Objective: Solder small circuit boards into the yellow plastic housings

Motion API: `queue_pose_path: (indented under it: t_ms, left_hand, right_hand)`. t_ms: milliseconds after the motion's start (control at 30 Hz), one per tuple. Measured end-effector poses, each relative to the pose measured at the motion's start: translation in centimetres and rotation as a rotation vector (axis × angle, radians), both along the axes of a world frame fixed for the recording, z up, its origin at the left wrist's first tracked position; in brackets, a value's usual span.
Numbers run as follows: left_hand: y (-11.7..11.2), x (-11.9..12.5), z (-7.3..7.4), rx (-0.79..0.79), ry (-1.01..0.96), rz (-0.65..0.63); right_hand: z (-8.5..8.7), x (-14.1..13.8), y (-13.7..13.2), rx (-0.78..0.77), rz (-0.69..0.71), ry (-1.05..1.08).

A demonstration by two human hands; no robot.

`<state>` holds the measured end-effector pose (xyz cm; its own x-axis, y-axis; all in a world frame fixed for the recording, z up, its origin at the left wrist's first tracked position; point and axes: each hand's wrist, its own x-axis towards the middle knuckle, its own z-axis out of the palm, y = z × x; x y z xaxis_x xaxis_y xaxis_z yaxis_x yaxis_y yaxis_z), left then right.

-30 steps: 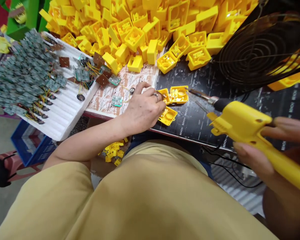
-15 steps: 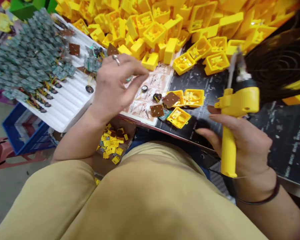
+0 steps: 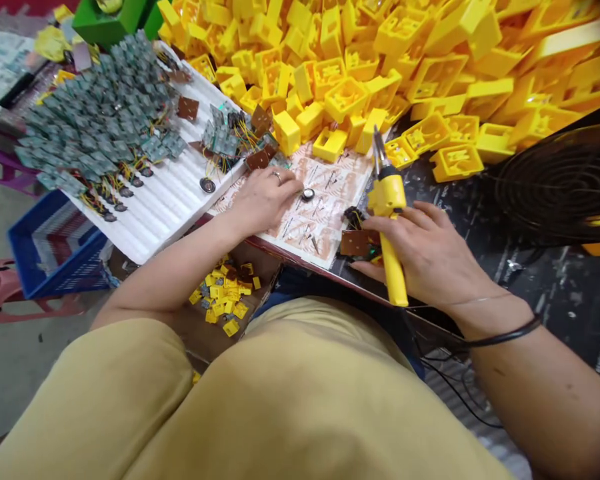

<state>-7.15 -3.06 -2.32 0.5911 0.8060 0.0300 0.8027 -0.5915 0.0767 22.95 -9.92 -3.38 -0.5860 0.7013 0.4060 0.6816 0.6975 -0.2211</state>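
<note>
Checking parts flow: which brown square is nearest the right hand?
The brown square right by the right hand, at the paper's edge. The others lie far left, by the wired boards near the white foam.

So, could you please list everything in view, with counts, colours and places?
yellow plastic housings: many, yellow, heaped at the back.
circuit boards: many, grey-green, on the foam tray.
foam tray: one, white, at left.
paper sheet: one, brown-printed, under the left hand.
soldering iron: one, yellow, in the right hand.
small plastic parts: many, yellow, below the bench.
crate: one, blue, at far left.
left hand: one, ringed, on the paper sheet.
right hand: one, gripping the soldering iron.
</note>
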Motion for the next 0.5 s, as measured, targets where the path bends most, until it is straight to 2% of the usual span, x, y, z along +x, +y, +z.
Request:
queue_pose_path:
  t_ms: [100,167,200,267,367,433,500]
  left_hand:
    - [-0.2,0.6,1.1,0.127,0.030,0.072]
    - [-1.1,2.1,2.5,0.201,-0.025,0.053]
    - [-1.7,3.3,3.2,0.201,-0.068,0.000]
    - [-2.8,6.2,4.2,0.102,-0.121,-0.207]
    - [-3.7,11.2,3.8,-0.094,-0.068,-0.532]
    - [-3.6,13.5,2.9,-0.151,0.005,-0.622]
    - [-3.4,13.8,2.4,-0.153,0.030,-0.643]
  right_hand:
    - [0.7,2.3,-1.7,0.003,0.019,0.096]
    - [1.7,3.6,-3.2,0.015,-0.051,0.201]
    - [2.2,4.2,-3.9,0.031,-0.096,0.255]
    - [3.2,5.0,-5.3,0.065,-0.168,0.346]
    - [4.0,5.8,-6.8,0.118,-0.164,0.458]
    - [4.0,6.1,-7.6,0.146,-0.147,0.524]
    - [3.7,6.4,-8.1,0.161,-0.146,0.556]
